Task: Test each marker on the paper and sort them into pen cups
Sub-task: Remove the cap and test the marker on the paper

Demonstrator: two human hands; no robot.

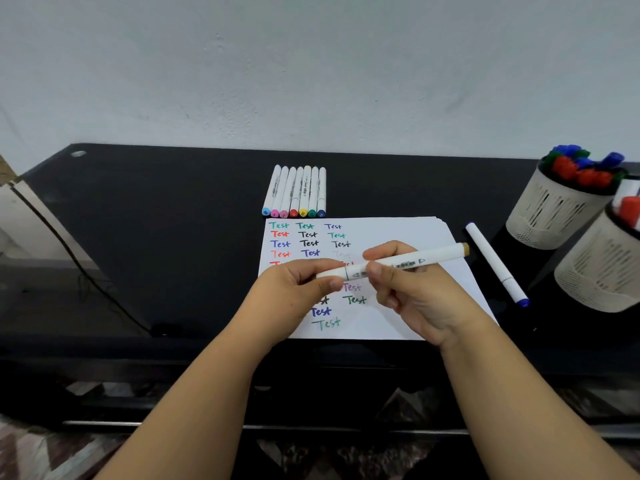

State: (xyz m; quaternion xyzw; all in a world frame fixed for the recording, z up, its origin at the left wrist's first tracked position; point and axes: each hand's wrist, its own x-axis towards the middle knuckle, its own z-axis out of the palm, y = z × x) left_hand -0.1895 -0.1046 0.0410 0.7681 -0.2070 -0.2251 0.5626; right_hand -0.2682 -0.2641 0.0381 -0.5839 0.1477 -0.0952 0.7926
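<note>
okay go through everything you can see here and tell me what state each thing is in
Held marker: capped, level, gripped by left hand and right hand.
Row of markers: capped, lying together.
Blue marker: capped, lying loose.
Paper: covered with test words.
Pen cups: upright, holding markers.

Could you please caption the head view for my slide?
Both hands grip a white marker over the test paper.

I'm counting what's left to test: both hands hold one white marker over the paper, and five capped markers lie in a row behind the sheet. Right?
Not five: the head view shows seven in the row of markers behind the paper. Both the left hand and right hand do hold the white marker.
</note>
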